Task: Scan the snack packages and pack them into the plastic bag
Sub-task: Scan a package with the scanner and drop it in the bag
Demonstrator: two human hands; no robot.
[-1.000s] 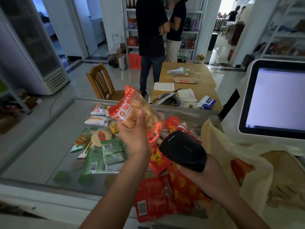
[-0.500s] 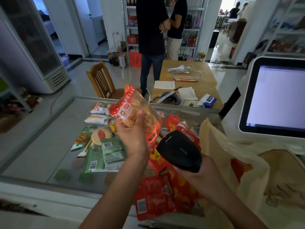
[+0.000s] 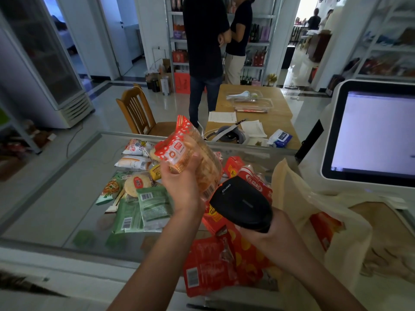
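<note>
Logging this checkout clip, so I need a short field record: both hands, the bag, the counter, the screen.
left hand: grips cracker pack, held up
right hand: grips scanner, pointed at the pack's barcode end
bag: open, right of the hands, red pack inside
counter: loose snacks, green and red
screen: lit, far right

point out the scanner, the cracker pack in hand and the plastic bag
scanner (image 3: pixel 241 205), head view, top of its black shell
cracker pack (image 3: pixel 175 151), head view, its red-and-white label
plastic bag (image 3: pixel 289 189), head view, its cream left wall
</note>
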